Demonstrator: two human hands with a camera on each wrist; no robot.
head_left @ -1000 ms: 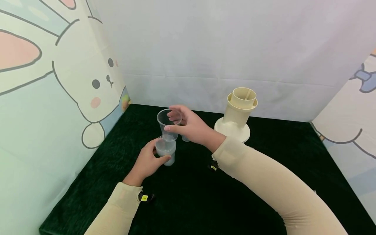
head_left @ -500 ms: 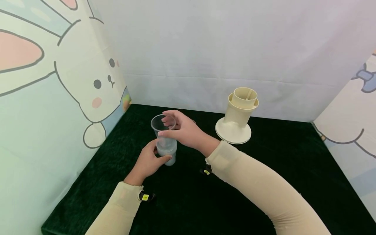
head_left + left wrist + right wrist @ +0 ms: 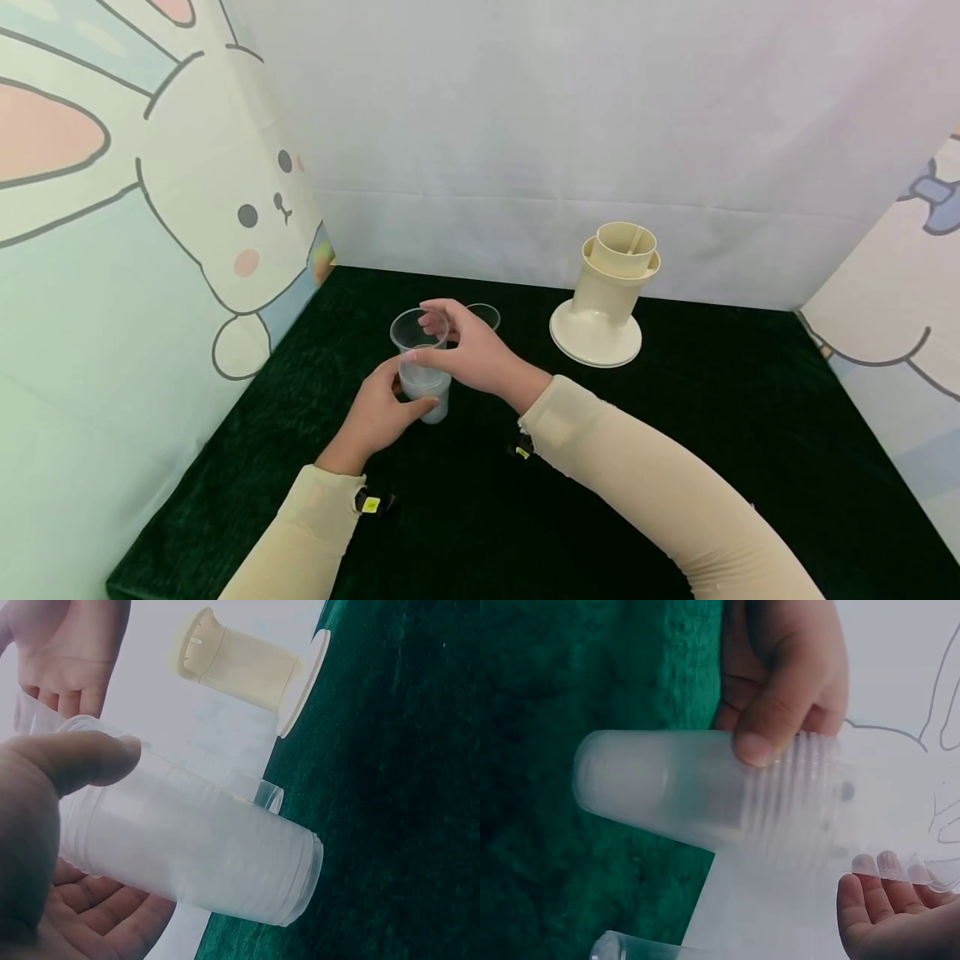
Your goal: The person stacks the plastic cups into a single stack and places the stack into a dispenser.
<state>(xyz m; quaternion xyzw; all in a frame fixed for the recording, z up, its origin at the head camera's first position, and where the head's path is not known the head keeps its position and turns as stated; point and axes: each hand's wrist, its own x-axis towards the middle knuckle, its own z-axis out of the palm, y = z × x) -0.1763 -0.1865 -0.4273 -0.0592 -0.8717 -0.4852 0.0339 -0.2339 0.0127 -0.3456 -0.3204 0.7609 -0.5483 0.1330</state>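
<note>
In the head view my left hand holds a stack of clear plastic cups above the table, thumb on the near side. The wrist views show several nested rims on the stack, which narrows to its base. My right hand holds one more clear plastic cup by its upper side. That cup's lower part sits inside the mouth of the stack, and its rim stands above it. Behind my right hand another clear cup stands on the table, mostly hidden.
A cream-coloured holder with a round tube and a wide white base stands at the back right. Dark green plush cloth covers the table. White fabric hangs behind, and rabbit-printed panels flank both sides.
My right hand has come down and slightly left, lowering its cup deeper into the stack's mouth. The left hand stays about still. The rim of the cup behind has come into sight.
</note>
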